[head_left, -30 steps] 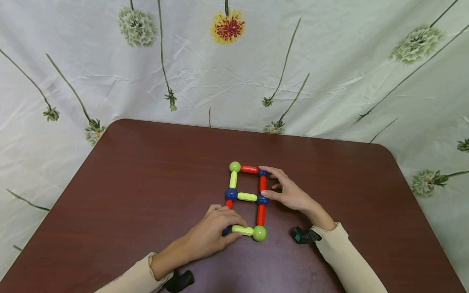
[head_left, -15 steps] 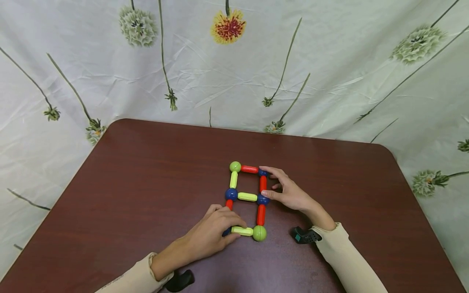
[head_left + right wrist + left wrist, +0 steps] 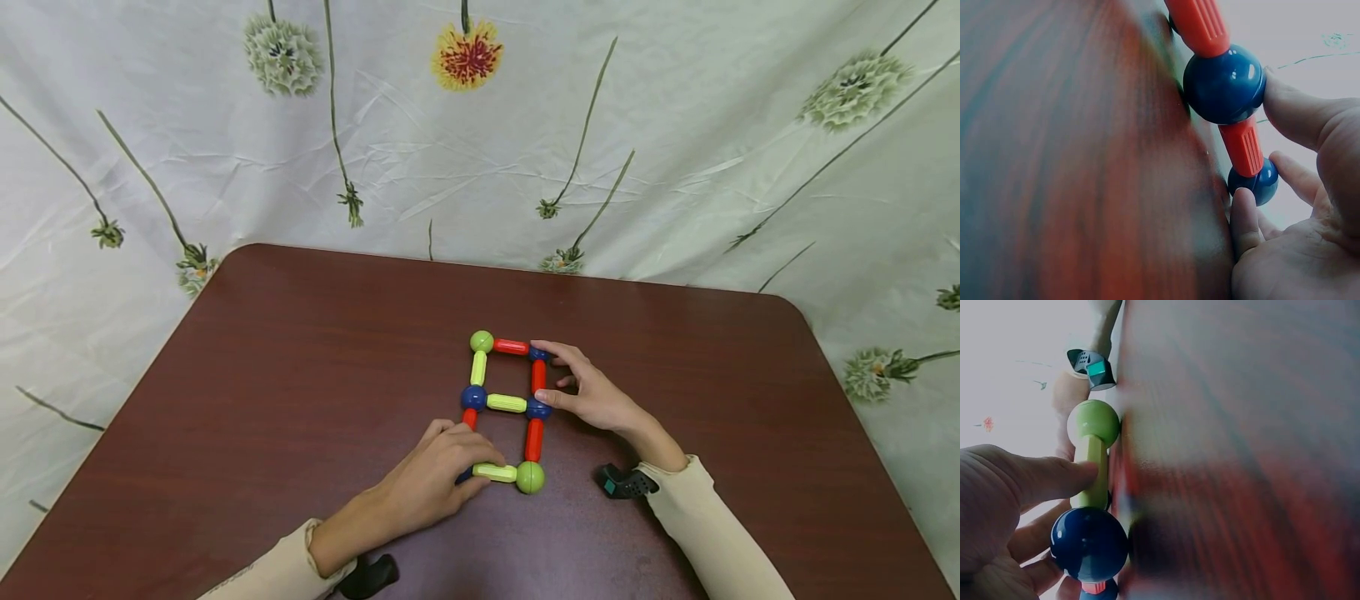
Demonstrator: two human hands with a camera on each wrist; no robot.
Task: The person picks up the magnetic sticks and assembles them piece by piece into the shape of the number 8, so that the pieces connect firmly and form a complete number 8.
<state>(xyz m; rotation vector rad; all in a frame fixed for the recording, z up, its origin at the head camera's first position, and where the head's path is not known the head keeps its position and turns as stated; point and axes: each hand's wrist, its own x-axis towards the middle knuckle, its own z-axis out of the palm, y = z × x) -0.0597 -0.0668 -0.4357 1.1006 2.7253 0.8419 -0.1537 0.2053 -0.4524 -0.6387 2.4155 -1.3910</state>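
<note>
A toy building frame of balls and rods lies flat on the table, two squares joined like a ladder. My left hand curls over its near left corner, thumb and fingers pinching the near yellow-green rod; a blue ball there is partly hidden. At the near right corner sits a green ball. On the right side, my right hand grips the frame, thumb against the middle blue ball and index finger on the far blue ball, with a red rod between them.
The brown table has rounded far corners. A white cloth with printed flowers hangs behind it. Another green ball marks the frame's far left corner. Black wrist devices sit below both wrists.
</note>
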